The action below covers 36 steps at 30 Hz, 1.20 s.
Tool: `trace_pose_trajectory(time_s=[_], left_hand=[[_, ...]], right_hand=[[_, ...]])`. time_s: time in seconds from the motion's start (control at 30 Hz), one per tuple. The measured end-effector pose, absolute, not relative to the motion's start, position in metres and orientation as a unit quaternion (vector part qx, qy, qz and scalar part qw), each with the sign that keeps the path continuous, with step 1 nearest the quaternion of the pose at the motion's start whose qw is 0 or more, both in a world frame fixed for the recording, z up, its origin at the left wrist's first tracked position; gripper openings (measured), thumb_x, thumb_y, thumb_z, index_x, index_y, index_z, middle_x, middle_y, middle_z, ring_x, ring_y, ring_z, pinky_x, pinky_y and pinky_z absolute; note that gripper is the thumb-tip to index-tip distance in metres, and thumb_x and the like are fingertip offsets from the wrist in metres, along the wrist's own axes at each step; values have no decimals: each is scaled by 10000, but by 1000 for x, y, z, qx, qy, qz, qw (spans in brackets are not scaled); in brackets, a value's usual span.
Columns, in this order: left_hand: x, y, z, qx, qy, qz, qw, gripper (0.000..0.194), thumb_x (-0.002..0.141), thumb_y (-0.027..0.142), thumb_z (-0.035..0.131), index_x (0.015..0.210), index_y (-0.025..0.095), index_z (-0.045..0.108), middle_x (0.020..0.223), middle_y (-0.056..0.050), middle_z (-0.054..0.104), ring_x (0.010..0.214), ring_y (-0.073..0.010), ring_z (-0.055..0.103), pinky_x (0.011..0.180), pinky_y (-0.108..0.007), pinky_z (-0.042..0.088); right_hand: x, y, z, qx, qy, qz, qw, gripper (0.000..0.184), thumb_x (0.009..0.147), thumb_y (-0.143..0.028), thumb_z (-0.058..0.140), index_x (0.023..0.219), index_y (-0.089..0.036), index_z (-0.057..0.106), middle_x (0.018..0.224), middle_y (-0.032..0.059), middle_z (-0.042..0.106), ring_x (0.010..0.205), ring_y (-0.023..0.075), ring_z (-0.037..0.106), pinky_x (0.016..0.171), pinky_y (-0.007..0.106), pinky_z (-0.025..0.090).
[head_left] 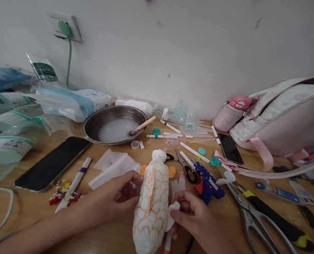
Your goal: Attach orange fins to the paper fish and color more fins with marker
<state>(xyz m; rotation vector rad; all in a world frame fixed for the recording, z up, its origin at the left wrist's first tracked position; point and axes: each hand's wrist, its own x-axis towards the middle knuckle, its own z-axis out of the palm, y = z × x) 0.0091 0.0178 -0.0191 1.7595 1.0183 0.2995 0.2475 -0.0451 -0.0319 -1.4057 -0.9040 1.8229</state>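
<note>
A white paper fish [150, 208] with orange scale lines, small orange side fins and a raised back fin lies lengthwise in front of me. Beside its left flank is my left hand [119, 194], thumb and fingers curved apart, the tips at the fish's edge; whether they press on it I cannot tell. At the right flank my right hand [190, 215] pinches a small piece of white paper [172, 216] against or close to the body. Under that hand lies a marker [167, 243], partly covered. White paper sheets [114, 167] rest behind my left hand.
A steel bowl [86, 134] with cloudy liquid and a wooden-handled brush [146, 123] stands at the back. To the right lie a blue glue gun [208, 183], large scissors [248, 215] and a cutter [276, 218]. Phones [53, 164], plastic bottles [11, 148], markers and a bag [286, 120] surround the workspace.
</note>
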Motion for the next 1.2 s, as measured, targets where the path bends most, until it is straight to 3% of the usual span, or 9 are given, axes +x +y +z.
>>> trace_pose_trajectory(time_s=[0.13,0.43,0.53,0.67,0.8,1.0,1.2], left_hand=[[10,18,-20,718,431,126,531,203,872,360,518,1009,211,498,824,15,550,741,-167,552,697,-284,472],[10,19,-16,706,421,140,552,225,876,374,505,1023,206,532,887,-2,561,778,-166,547,722,-274,467],[8,25,-12,743,434,120,496,216,898,360,453,981,210,585,877,-10,621,772,-174,569,682,-254,450],[8,28,-11,780,528,39,334,254,874,404,490,788,198,613,717,-13,644,663,-196,582,593,-265,392],[11,22,-15,799,541,20,262,226,841,401,533,838,195,626,821,-61,679,726,-257,615,633,-317,398],[15,16,-13,806,509,19,301,269,928,347,400,877,211,626,863,-58,695,771,-255,628,651,-313,415],[15,15,-11,802,500,23,325,281,929,327,388,880,196,631,843,-52,688,759,-241,622,653,-307,422]], right_hand=[[246,-45,-31,-527,-330,705,342,406,601,-388,780,799,-195,482,597,-77,617,462,81,608,484,209,491],[252,-45,-30,-520,-345,712,321,330,681,-332,738,836,-207,474,672,-70,638,487,74,618,508,202,481],[252,-45,-36,-538,-354,695,321,355,644,-355,738,820,-216,463,653,-73,618,466,86,604,471,205,460],[249,-47,-43,-544,-359,680,338,338,639,-373,720,801,-216,468,630,-66,606,467,98,599,469,210,447],[250,-48,-43,-538,-360,682,341,314,645,-358,710,791,-216,471,624,-63,599,485,106,601,482,217,453],[262,-44,-22,-528,-443,655,309,202,629,-260,707,688,-203,523,757,-17,607,717,133,612,673,237,464],[271,-43,-16,-556,-482,619,274,107,606,-226,703,644,-195,609,559,-75,481,550,90,454,533,197,347]])
